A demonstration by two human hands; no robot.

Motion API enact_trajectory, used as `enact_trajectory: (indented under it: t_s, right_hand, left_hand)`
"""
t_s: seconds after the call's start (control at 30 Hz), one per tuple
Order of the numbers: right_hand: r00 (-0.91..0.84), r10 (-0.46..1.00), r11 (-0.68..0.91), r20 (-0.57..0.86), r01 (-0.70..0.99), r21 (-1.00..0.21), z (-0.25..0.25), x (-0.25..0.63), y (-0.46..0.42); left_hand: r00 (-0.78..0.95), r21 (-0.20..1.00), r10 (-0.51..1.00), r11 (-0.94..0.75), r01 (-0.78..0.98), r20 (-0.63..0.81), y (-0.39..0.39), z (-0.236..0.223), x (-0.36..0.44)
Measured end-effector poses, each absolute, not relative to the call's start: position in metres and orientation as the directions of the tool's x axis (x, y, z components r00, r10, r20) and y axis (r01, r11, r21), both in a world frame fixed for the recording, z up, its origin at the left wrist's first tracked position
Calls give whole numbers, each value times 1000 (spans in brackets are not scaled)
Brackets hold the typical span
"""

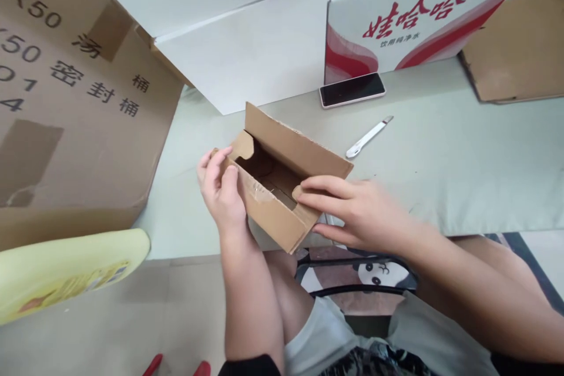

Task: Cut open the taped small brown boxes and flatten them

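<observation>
A small brown cardboard box (282, 185) with its lid flap standing open is held over the table's near edge, tilted. My left hand (220, 188) grips its left end, fingers curled over the side flap. My right hand (356, 211) holds the right end, with the fingers stretched along the side and pressing a small tab. The inside of the box looks empty.
A phone (352, 89) lies face up on the pale table (462, 170), with a white utility knife (369, 136) beside it. A large brown carton (74, 100) stands at left, white boxes (247, 29) and a red-printed carton (409, 6) behind. A yellow bag (66, 270) lies lower left.
</observation>
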State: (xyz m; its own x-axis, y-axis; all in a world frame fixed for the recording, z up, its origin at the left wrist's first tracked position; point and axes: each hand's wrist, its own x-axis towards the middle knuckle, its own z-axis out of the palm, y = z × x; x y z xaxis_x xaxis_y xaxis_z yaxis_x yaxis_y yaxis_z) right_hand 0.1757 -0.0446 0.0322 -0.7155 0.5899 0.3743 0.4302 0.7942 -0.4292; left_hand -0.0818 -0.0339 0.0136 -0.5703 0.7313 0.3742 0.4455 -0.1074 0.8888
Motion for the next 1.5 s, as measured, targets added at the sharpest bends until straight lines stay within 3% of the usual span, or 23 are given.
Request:
enact_trajectory:
  t_s: [0.1,0.17,0.23,0.27,0.33,0.4,0.47,0.57,0.67,0.77,0.83,0.9,1.0,1.1,1.23,1.4,1.5]
  right_hand:
    - [-618,574,801,537,288,-524,30,180,-52]
    - [-362,663,748,655,287,-598,26,187,-55]
    - [-159,764,638,625,328,-696,22,193,-55]
    - [-168,803,592,572,336,-732,19,194,-54]
    - [-388,803,575,452,309,-758,15,194,-50]
    - [-623,674,638,397,221,-737,12,189,-46]
    - [-707,578,677,408,136,-724,11,182,-43]
    - [-710,596,632,376,126,-764,12,177,-43]
    - [-560,779,463,283,210,-861,11,180,-40]
    - [-352,935,104,-40,381,-918,5,185,-31]
    - [-397,879,-35,-266,502,-864,1,188,-25]
    - [-550,752,-11,-363,541,-841,-3,192,-21]
    - [-724,603,-11,-336,413,-911,-9,195,-20]
    - [-785,546,-77,-294,302,-950,-11,195,-21]
    - [-778,562,1,-279,338,-941,-6,198,-19]
    - [-672,593,-184,-444,423,-887,-5,204,-19]
    - [-676,628,-215,-386,327,-920,-10,204,-22]
  left_hand:
    - [-539,901,769,-107,421,344,-34,13,-79]
    - [-499,900,806,-91,427,318,-35,12,-77]
    - [-463,895,834,-77,439,299,-36,10,-76]
    - [-448,893,843,-80,442,297,-36,8,-76]
    - [-411,886,847,-140,443,339,-38,6,-76]
    - [-334,860,846,-247,446,416,-39,5,-75]
    - [-213,824,865,-318,468,455,-41,6,-75]
    - [-86,796,913,-299,526,400,-42,10,-76]
    - [-99,797,925,-258,546,367,-40,11,-77]
    - [-130,818,930,-229,527,345,-38,10,-77]
    - [-152,833,932,-210,512,328,-37,10,-76]
    - [-174,846,935,-188,499,310,-36,11,-75]
    - [-190,878,944,-162,450,271,-35,14,-77]
    - [-218,905,947,-132,404,235,-35,15,-79]
    - [-298,911,927,-96,400,229,-34,12,-79]
    - [-458,932,859,-56,359,228,-31,10,-86]
    - [-567,965,802,-43,260,189,-29,8,-100]
